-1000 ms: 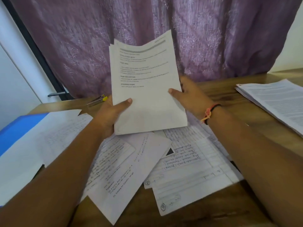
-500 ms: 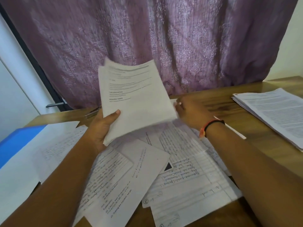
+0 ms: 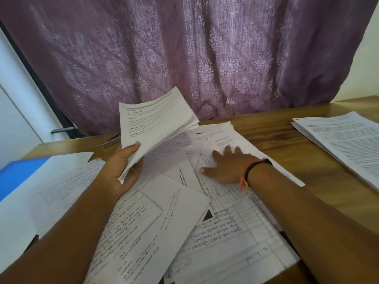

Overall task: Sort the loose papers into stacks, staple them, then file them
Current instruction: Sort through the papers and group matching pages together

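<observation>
White printed pages make up the sheaf (image 3: 158,124) that the left hand (image 3: 123,171) grips at its lower corner, thumb curled over the top page and fingers beneath. The sheaf is held clear of the table and tilts up toward the curtain, its far edges fanning apart. The right hand (image 3: 223,167) lies flat with fingers straight and spread, pressing on the loose papers (image 3: 184,232) that overlap in a heap across the middle of the wooden table (image 3: 276,130). A red and black band (image 3: 253,168) circles that wrist. Just beyond the left hand a stapler (image 3: 110,141) lies on the table, partly hidden by the sheaf. A blue folder (image 3: 18,173) sits at the left edge, and a neat stack (image 3: 344,140) rests well apart at the right. A purple curtain (image 3: 184,58) hangs behind.
</observation>
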{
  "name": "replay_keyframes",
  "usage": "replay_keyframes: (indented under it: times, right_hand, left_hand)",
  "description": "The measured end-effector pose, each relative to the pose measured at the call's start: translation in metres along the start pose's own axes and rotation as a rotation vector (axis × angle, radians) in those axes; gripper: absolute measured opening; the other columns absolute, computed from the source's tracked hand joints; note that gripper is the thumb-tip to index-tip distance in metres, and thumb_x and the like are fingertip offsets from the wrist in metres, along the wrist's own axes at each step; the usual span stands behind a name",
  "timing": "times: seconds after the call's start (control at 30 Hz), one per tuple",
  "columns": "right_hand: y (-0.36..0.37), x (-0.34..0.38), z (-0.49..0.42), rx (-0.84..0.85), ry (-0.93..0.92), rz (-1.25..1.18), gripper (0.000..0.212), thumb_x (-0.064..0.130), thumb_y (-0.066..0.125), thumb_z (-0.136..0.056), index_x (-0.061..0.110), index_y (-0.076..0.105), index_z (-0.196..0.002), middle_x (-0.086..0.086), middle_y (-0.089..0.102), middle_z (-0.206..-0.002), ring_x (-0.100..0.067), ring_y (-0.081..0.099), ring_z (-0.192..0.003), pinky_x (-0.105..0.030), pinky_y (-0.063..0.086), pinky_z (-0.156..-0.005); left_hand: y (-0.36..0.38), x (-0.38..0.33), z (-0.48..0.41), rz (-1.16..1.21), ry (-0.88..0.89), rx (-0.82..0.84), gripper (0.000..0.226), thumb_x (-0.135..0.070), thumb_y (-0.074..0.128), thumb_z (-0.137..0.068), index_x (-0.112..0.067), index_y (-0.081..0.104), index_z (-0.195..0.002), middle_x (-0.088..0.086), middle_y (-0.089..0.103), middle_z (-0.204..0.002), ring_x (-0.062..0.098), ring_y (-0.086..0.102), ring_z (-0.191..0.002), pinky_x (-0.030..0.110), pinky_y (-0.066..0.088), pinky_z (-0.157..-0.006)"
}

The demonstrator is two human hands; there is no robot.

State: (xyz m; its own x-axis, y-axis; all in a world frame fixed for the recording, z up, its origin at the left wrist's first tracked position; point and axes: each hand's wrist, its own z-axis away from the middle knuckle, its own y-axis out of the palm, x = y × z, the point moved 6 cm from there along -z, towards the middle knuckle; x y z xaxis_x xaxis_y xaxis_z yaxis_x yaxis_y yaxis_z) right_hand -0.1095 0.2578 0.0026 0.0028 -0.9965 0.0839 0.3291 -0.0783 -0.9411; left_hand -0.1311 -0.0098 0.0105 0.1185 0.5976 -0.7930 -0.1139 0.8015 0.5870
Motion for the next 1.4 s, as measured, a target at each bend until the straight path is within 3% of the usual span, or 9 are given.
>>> replay_keyframes:
  times: [0.13, 0.33, 0.5, 0.67, 0.77, 0.87, 1.07, 1.3, 1.4]
  right_hand:
    - [0.001, 0.014, 0.003, -0.006, -0.094, -0.041, 0.094, 0.084, 0.023, -0.086, 0.027, 0.005, -0.159, -0.012, -0.001, -0.166, -0.039, 0.001, -0.152, -0.058, 0.014, -0.120]
    - [-0.010, 0.008, 0.008, -0.034, -0.115, -0.054, 0.097, 0.084, 0.025, -0.085, 0.021, 0.015, -0.158, -0.014, 0.013, -0.165, -0.032, 0.024, -0.149, -0.045, 0.028, -0.117]
    - [-0.019, 0.016, 0.013, -0.086, -0.188, -0.186, 0.085, 0.077, 0.030, -0.090, 0.018, 0.029, -0.151, -0.007, 0.044, -0.152, -0.025, 0.048, -0.130, -0.031, 0.037, -0.086]
    - [-0.013, 0.013, 0.019, 0.029, -0.187, -0.109, 0.092, 0.079, 0.025, -0.089, 0.021, 0.010, -0.159, -0.006, 0.013, -0.166, -0.025, 0.010, -0.153, -0.038, 0.019, -0.118]
    - [-0.016, 0.023, 0.020, 0.024, -0.251, -0.176, 0.087, 0.074, 0.026, -0.093, 0.019, 0.014, -0.159, -0.002, 0.023, -0.164, -0.021, 0.029, -0.147, -0.028, 0.025, -0.111]
    - [-0.019, 0.021, 0.015, -0.048, -0.247, -0.238, 0.087, 0.079, 0.027, -0.089, 0.022, 0.023, -0.155, -0.006, 0.032, -0.160, -0.026, 0.039, -0.141, -0.035, 0.034, -0.111]
    - [-0.002, 0.019, 0.009, 0.040, -0.186, -0.157, 0.097, 0.085, 0.022, -0.084, 0.026, 0.002, -0.159, -0.013, -0.003, -0.166, -0.035, -0.003, -0.153, -0.048, 0.008, -0.122]
    - [-0.012, 0.023, 0.013, 0.014, -0.255, -0.287, 0.094, 0.083, 0.025, -0.085, 0.028, 0.003, -0.159, -0.006, 0.012, -0.166, -0.023, 0.026, -0.149, -0.037, 0.026, -0.120]
    - [-0.008, 0.020, 0.013, 0.047, -0.217, -0.225, 0.097, 0.085, 0.022, -0.084, 0.027, -0.001, -0.159, -0.009, 0.004, -0.167, -0.023, 0.014, -0.153, -0.037, 0.020, -0.120]
  left_hand:
    - [-0.002, 0.000, 0.002, 0.062, -0.032, 0.019, 0.056, -0.013, 0.074, -0.075, -0.008, 0.063, -0.130, 0.010, 0.073, -0.123, 0.016, 0.072, -0.103, 0.018, 0.059, -0.057]
    - [-0.005, 0.000, 0.000, 0.103, -0.046, 0.033, 0.058, -0.014, 0.074, -0.078, -0.008, 0.061, -0.134, 0.011, 0.071, -0.127, 0.016, 0.075, -0.096, 0.018, 0.059, -0.057]
    - [-0.005, -0.001, 0.000, 0.082, -0.047, 0.039, 0.094, -0.013, 0.099, -0.045, -0.009, 0.063, -0.132, 0.011, 0.072, -0.125, 0.021, 0.072, -0.109, 0.021, 0.060, -0.059]
    - [-0.005, 0.000, 0.002, 0.091, -0.058, 0.009, 0.076, -0.015, 0.089, -0.062, -0.008, 0.062, -0.133, 0.011, 0.072, -0.123, 0.020, 0.073, -0.106, 0.021, 0.060, -0.058]
    - [-0.004, 0.001, 0.004, 0.095, -0.059, 0.000, 0.064, -0.016, 0.081, -0.069, -0.009, 0.063, -0.131, 0.011, 0.073, -0.121, 0.020, 0.073, -0.105, 0.022, 0.060, -0.058]
    - [-0.002, -0.001, 0.006, 0.093, -0.046, -0.014, 0.058, -0.015, 0.078, -0.071, -0.008, 0.065, -0.127, 0.010, 0.074, -0.120, 0.019, 0.073, -0.103, 0.021, 0.060, -0.057]
    - [0.001, 0.000, 0.008, 0.073, -0.063, -0.020, 0.053, -0.014, 0.083, -0.060, -0.006, 0.077, -0.112, 0.010, 0.075, -0.118, 0.018, 0.071, -0.103, 0.020, 0.061, -0.059]
    - [0.002, -0.001, 0.010, 0.066, -0.044, -0.031, 0.051, -0.015, 0.076, -0.070, -0.008, 0.068, -0.120, 0.010, 0.076, -0.113, 0.016, 0.076, -0.088, 0.019, 0.060, -0.055]
    - [0.004, -0.001, 0.011, 0.056, -0.042, -0.030, 0.047, -0.015, 0.074, -0.071, -0.009, 0.069, -0.117, 0.009, 0.076, -0.113, 0.016, 0.075, -0.087, 0.020, 0.061, -0.059]
